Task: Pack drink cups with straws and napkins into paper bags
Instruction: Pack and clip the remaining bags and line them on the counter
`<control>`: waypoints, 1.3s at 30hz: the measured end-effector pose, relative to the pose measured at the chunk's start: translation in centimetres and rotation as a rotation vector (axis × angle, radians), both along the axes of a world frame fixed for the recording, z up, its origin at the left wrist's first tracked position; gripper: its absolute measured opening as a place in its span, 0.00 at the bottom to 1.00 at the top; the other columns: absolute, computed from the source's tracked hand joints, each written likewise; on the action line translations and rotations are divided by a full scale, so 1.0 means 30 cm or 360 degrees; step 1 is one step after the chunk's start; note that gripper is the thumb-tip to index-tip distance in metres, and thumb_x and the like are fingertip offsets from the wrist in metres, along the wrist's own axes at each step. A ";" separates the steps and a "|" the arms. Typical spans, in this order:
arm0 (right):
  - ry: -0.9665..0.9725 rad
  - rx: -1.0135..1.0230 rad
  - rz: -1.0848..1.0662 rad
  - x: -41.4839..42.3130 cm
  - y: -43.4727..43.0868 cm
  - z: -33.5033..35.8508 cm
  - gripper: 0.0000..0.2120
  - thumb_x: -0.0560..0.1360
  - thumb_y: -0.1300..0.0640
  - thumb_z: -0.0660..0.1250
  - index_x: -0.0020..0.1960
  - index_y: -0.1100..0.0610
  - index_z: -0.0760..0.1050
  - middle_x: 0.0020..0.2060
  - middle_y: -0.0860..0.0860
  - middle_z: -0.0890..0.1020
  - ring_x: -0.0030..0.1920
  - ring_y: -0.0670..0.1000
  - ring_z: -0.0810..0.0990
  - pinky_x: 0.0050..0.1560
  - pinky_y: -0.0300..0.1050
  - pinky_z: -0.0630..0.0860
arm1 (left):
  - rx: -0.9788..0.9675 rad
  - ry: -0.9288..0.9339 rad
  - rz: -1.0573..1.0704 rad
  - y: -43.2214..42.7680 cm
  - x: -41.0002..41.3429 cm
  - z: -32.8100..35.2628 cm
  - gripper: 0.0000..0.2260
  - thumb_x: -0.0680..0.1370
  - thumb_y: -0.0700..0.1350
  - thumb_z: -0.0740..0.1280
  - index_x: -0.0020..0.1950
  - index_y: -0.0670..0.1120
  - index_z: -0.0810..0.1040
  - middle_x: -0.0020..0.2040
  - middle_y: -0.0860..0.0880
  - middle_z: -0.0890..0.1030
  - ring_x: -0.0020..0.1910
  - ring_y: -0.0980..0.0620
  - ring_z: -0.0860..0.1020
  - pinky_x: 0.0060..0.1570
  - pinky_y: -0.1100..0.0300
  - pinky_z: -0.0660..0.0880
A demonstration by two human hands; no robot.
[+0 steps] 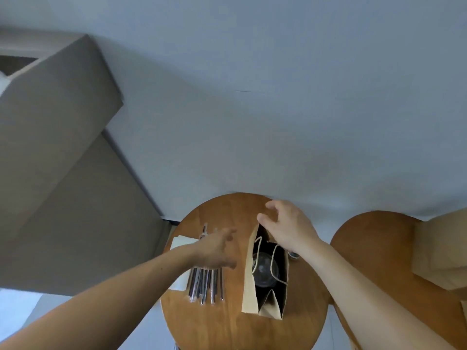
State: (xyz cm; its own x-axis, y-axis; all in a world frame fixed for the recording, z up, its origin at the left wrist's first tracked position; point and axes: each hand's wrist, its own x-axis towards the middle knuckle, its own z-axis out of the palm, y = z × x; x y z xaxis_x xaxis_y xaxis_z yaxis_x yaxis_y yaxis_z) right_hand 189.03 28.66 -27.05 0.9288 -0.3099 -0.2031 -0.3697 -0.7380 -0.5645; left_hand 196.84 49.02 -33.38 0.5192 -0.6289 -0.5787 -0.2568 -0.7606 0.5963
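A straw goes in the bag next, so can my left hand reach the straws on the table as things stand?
Probably yes. The left hand is right over the straws, nothing lies on top of them, and the paper bag stands off to their right.

Cup [265, 268] in bag [249, 286]; straws [206, 286] left of bag, on napkins [177, 284].

The bag's [249, 286] mouth gapes just below the right hand [288, 231], though two cord handles [272, 263] droop across it above the cup [262, 270]. Bare table [237, 286] separates left hand [217, 251] and bag.
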 end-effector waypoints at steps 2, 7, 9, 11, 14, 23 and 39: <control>0.0115 -0.0034 0.0117 0.077 0.059 -0.008 0.24 0.78 0.40 0.61 0.70 0.52 0.70 0.67 0.48 0.75 0.60 0.50 0.77 0.57 0.46 0.74 | 0.0037 -0.0149 0.0147 0.064 0.057 0.019 0.38 0.74 0.49 0.71 0.79 0.51 0.56 0.74 0.47 0.69 0.66 0.48 0.74 0.60 0.57 0.74; 0.0354 0.0008 0.0317 0.240 0.250 -0.105 0.20 0.79 0.44 0.60 0.66 0.54 0.74 0.52 0.46 0.82 0.44 0.46 0.79 0.39 0.42 0.72 | 0.0169 -0.0164 0.0488 0.264 0.162 -0.011 0.31 0.76 0.48 0.66 0.78 0.46 0.61 0.73 0.47 0.71 0.62 0.49 0.76 0.54 0.58 0.75; 0.0397 0.0056 0.0315 0.286 0.333 -0.175 0.16 0.80 0.48 0.59 0.56 0.57 0.79 0.41 0.47 0.82 0.35 0.44 0.77 0.32 0.39 0.70 | 0.0194 -0.0107 0.0557 0.335 0.184 -0.048 0.28 0.75 0.48 0.65 0.75 0.47 0.66 0.69 0.48 0.74 0.57 0.51 0.78 0.54 0.54 0.76; 0.0451 0.0105 0.0265 0.308 0.409 -0.267 0.14 0.80 0.52 0.58 0.46 0.57 0.79 0.35 0.51 0.81 0.31 0.45 0.76 0.27 0.38 0.67 | 0.0193 -0.0041 0.0652 0.393 0.197 -0.095 0.22 0.75 0.49 0.65 0.68 0.50 0.70 0.62 0.51 0.76 0.49 0.56 0.77 0.45 0.58 0.75; 0.0567 0.0255 0.0097 0.313 0.508 -0.434 0.16 0.79 0.53 0.59 0.33 0.53 0.69 0.26 0.48 0.72 0.24 0.44 0.70 0.20 0.34 0.62 | 0.0256 0.0027 0.0817 0.459 0.214 -0.191 0.17 0.76 0.51 0.65 0.65 0.51 0.70 0.51 0.55 0.73 0.41 0.62 0.70 0.35 0.65 0.66; 0.0957 0.0291 -0.0115 0.292 0.715 -0.856 0.20 0.78 0.45 0.63 0.31 0.53 0.66 0.25 0.46 0.71 0.22 0.45 0.70 0.21 0.35 0.61 | 0.0282 0.0290 0.1081 0.561 0.254 -0.455 0.09 0.78 0.50 0.66 0.55 0.55 0.68 0.45 0.57 0.73 0.42 0.58 0.73 0.34 0.64 0.67; 0.0799 0.0031 -0.0122 0.257 0.747 -0.953 0.20 0.76 0.46 0.63 0.29 0.54 0.66 0.21 0.46 0.68 0.20 0.46 0.66 0.23 0.35 0.58 | 0.0256 0.0276 0.0994 0.554 0.265 -0.520 0.13 0.79 0.43 0.63 0.37 0.55 0.64 0.37 0.56 0.67 0.34 0.59 0.65 0.34 0.66 0.64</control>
